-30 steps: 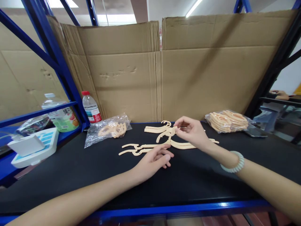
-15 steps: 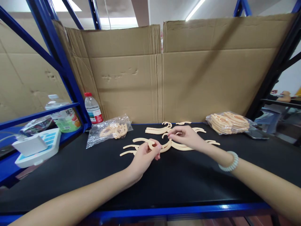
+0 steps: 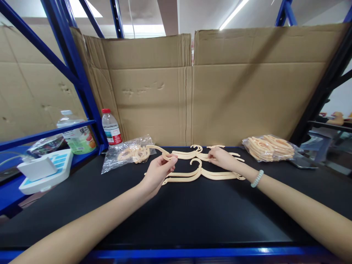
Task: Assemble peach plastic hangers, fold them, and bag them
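My left hand (image 3: 158, 172) is closed around a beige plastic hanger piece (image 3: 156, 147), whose curved end points left above the table. Below it on the black table lies a front pair of beige folding hangers (image 3: 184, 179), arms spread, with a hook (image 3: 195, 161) pointing away from me. The left hand hides part of their left end. Farther back, my right hand (image 3: 221, 158) has its fingers bent down over the right arm of the rear hangers (image 3: 184, 155). Its fingertips are partly hidden.
A clear bag of hanger parts (image 3: 132, 154) lies back left, beside a red-capped bottle (image 3: 111, 128). A fuller bag (image 3: 269, 147) rests back right, near a flat dark device (image 3: 302, 163). Farther left are a power strip (image 3: 46, 172) and a larger bottle (image 3: 78, 135). Cardboard (image 3: 154, 99) walls the back.
My left hand has moved left and up with its hanger piece, uncovering more of the front hangers. My right hand has left the front hangers' hook and moved right to the rear hangers.
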{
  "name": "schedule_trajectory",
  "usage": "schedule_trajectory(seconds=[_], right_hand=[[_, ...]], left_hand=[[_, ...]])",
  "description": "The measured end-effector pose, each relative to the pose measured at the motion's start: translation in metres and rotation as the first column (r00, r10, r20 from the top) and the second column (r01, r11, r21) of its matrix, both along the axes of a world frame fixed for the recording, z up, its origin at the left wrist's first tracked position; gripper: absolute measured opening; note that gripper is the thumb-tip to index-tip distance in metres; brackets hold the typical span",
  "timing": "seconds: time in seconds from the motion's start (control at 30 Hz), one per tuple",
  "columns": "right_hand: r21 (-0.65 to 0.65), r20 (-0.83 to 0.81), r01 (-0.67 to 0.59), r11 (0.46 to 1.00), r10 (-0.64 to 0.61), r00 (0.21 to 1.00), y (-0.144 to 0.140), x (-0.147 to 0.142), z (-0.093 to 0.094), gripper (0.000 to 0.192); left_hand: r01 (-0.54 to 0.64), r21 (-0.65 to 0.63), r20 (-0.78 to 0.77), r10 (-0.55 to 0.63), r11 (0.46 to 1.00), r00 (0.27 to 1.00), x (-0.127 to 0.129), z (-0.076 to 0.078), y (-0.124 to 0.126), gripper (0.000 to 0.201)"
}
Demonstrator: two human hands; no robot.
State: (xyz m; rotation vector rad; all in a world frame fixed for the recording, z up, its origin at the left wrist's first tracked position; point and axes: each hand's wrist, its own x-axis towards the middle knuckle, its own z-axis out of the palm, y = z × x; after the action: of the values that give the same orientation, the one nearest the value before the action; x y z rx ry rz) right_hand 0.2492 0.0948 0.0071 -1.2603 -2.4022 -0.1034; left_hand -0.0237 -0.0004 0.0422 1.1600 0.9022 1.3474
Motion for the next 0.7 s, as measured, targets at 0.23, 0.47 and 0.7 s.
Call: schedule_trajectory(seconds=[0.23, 0.47, 0.7], right_hand=[[0.003, -0.116, -0.004, 1.0, 0.004, 0.993, -0.007, 0.009, 0.017, 0.005], [0.065, -0.309, -0.065, 0.996, 0.082, 0.948, -0.048, 0.027, 0.04, 0.014], [0.062, -0.328, -0.15, 0.987, 0.162, 0.931, -0.068, 0.022, 0.033, 0.018]], left_hand=[[-0.021, 0.009, 0.067, 0.02, 1.0, 0.998, -0.012, 0.01, 0.007, 0.028], [0.073, -0.012, -0.035, -0.074, 0.997, 0.997, -0.028, 0.0, 0.005, 0.029], [0.204, -0.067, -0.013, -0.205, 0.977, 0.979, -0.033, -0.01, 0.013, 0.031]])
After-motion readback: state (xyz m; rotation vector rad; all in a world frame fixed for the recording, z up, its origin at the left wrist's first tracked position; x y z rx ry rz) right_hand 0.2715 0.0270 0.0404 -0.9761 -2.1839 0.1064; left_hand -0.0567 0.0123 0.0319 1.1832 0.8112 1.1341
